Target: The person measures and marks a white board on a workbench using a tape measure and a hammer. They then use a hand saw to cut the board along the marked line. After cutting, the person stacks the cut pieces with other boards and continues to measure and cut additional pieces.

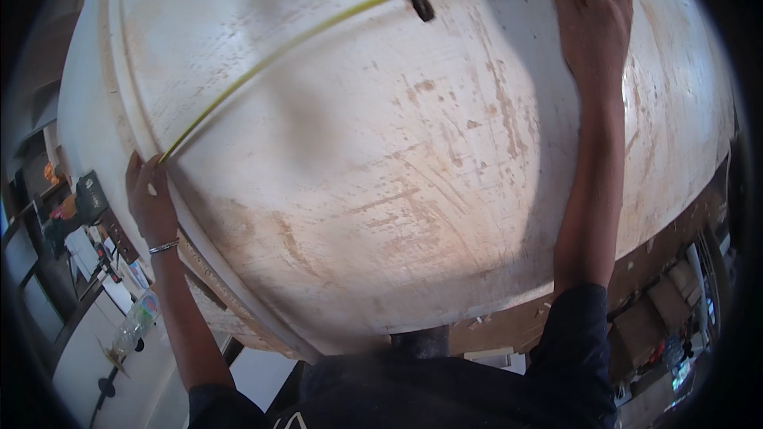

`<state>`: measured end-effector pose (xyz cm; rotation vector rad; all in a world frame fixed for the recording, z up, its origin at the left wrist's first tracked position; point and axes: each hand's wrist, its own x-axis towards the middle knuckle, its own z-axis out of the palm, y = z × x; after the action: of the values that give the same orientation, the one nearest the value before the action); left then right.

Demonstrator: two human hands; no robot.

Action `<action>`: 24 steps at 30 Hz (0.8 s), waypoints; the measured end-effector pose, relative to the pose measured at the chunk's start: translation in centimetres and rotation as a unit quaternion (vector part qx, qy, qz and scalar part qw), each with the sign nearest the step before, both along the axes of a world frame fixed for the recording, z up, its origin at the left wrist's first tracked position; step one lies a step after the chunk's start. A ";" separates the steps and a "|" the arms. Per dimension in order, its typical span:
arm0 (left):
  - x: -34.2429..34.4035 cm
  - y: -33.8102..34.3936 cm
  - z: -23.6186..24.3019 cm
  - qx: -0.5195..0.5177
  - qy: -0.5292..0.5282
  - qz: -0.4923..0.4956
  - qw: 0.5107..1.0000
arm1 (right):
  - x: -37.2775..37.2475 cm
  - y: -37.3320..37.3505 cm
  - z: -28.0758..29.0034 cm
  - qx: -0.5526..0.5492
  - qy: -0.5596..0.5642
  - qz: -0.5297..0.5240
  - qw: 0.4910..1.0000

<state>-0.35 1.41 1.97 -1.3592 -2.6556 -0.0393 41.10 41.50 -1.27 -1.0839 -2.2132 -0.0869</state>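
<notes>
A yellow tape measure [318, 30] stretches in a line across a large white, scuffed board [373, 135]. Its left end is pinched by my left hand [152, 199] beside a raised strip [127, 71] along the board's left side. At the far right my right hand [592, 20] grips the other end; its fingers reach the upper edge of the view, so the tape's case is mostly hidden. A dark, slim tool or stick [421, 4] lies on the board at the top, with the tape crossing over it.
Left of the board stands a cordless power tool [89, 197] among other items. A clear plastic bottle [133, 324] lies on a white surface below it. At the lower right, brown boxes or blocks [652, 318] sit below the board's edge.
</notes>
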 end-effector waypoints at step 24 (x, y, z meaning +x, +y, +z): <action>1.5 -5.3 1.1 -0.092 -0.161 0.249 0.950 | 1.9 0.8 -1.1 0.026 -0.042 -0.007 0.999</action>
<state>1.17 -3.87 3.05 -0.7279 -3.2747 0.0526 43.03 42.29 -2.42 -1.0852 -2.2662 -0.1988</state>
